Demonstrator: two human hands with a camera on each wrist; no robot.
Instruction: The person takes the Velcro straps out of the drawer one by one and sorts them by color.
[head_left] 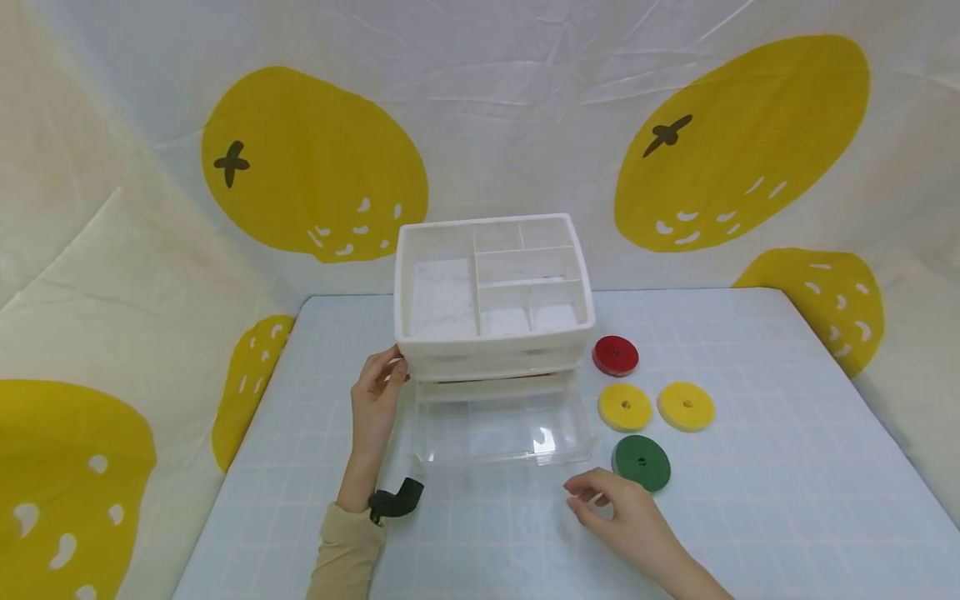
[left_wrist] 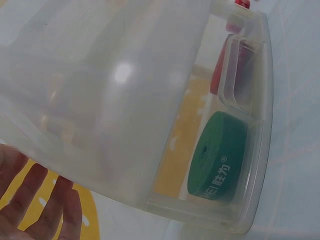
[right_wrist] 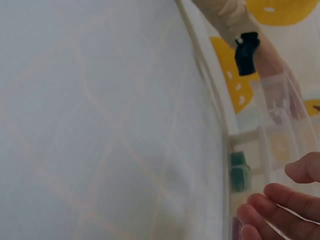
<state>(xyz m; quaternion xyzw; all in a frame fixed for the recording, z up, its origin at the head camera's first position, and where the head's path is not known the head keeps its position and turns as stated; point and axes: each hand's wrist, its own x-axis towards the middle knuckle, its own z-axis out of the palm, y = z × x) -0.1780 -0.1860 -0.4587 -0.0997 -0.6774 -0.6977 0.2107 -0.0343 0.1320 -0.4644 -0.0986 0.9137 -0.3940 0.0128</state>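
Observation:
My left hand (head_left: 378,392) rests its fingertips against the left side of a white storage box (head_left: 495,346) with a divided open top. In the left wrist view, the fingers (left_wrist: 42,202) lie relaxed along the translucent side. A clear drawer (head_left: 502,429) is pulled out from the box's front. My right hand (head_left: 626,521) is above the table in front of the drawer's right corner, fingers loosely bent, holding nothing. Near it lies a green roll (head_left: 641,463) with a small centre hole; its lettered edge shows beside clear plastic in the left wrist view.
Two yellow rolls, the left (head_left: 626,407) and the right (head_left: 686,407), lie to the right of the drawer. A red roll (head_left: 615,356) sits farther back beside the box. Behind the table (head_left: 750,492) hangs a fruit-print cloth (head_left: 517,125).

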